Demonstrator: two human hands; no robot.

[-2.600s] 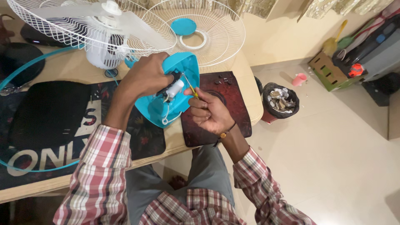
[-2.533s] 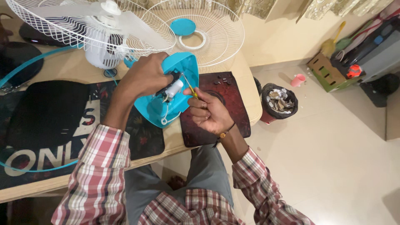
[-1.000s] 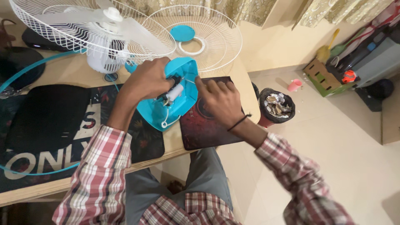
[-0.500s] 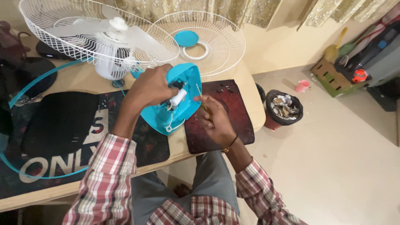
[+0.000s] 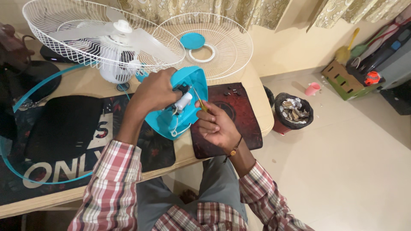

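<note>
A turquoise plastic fan housing (image 5: pixel 195 87) lies tilted on the table edge, its open inside facing me, with a small white part and wires (image 5: pixel 183 102) in it. My left hand (image 5: pixel 155 90) grips the housing's upper left rim. My right hand (image 5: pixel 217 126) holds a thin yellow-handled screwdriver (image 5: pixel 199 99), whose tip points into the housing near the white part. Behind the housing stands a white fan with blades and rear wire guard (image 5: pixel 107 40).
A loose white front guard with a turquoise centre cap (image 5: pixel 205 42) leans at the back. A dark red mat (image 5: pixel 239 115) with several small screws lies to the right. A black mat (image 5: pixel 64 128) and a turquoise hoop (image 5: pixel 25 98) lie left. A bin (image 5: pixel 293 111) stands on the floor.
My right hand lifted off to the right a second ago, then came back to the housing with the screwdriver. My left hand has kept its grip on the housing.
</note>
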